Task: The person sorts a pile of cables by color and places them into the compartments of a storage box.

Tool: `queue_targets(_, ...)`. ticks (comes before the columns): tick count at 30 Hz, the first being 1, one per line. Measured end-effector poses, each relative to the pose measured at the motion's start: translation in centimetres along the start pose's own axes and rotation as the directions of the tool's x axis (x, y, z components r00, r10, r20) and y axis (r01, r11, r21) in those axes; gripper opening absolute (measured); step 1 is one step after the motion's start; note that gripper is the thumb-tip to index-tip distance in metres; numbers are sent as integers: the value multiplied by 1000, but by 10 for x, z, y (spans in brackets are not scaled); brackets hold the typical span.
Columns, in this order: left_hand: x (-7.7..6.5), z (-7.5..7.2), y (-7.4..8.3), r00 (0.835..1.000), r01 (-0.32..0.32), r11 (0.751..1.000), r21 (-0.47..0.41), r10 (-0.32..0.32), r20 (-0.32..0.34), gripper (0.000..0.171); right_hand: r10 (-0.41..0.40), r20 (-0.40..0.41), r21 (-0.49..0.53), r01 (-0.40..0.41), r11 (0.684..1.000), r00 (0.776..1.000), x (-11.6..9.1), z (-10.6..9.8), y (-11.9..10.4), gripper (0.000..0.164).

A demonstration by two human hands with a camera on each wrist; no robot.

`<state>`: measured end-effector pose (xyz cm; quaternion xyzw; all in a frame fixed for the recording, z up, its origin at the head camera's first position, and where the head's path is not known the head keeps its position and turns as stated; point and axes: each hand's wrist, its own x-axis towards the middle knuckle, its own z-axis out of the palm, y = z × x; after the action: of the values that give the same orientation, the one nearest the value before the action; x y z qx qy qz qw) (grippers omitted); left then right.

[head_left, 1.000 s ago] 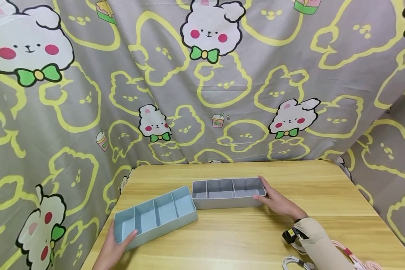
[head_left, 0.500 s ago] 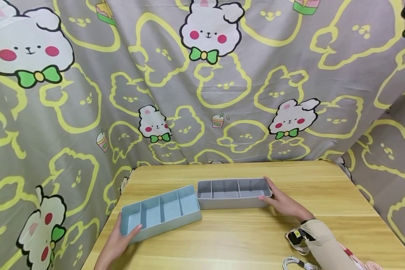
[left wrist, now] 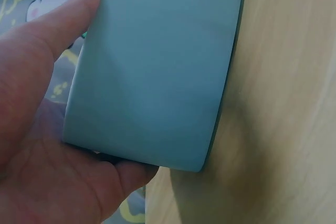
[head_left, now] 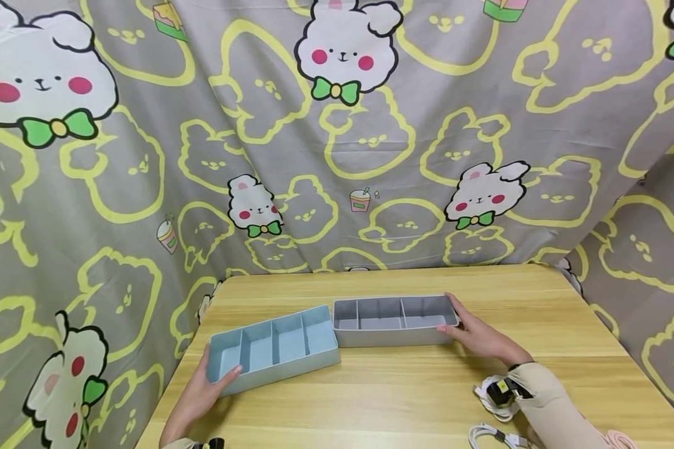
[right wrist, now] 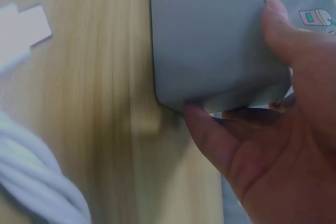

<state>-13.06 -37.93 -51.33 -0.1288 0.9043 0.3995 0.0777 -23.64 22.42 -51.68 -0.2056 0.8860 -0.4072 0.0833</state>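
The left hand (head_left: 199, 386) has its thumb and fingers round the left end of a blue box (head_left: 292, 366). The right hand (head_left: 480, 337) grips the right end of a gray box (head_left: 393, 338). The boxes are end to end at the wooden table (head_left: 393, 405).

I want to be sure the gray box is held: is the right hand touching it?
Touching. The right wrist view shows the right hand on the gray box: thumb over its edge, one finger against its end.
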Motion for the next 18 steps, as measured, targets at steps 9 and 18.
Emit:
queue_targets(9,11,4,6,999,-25,999,27,25,21,122,4,13,-13,-3,1000,1000,-7,-11,1,92)
queue_targets(18,22,11,16,998,-53,999,11,52,31,121,6,5,-9,-6,1000,1000,-15,-20,8,92)
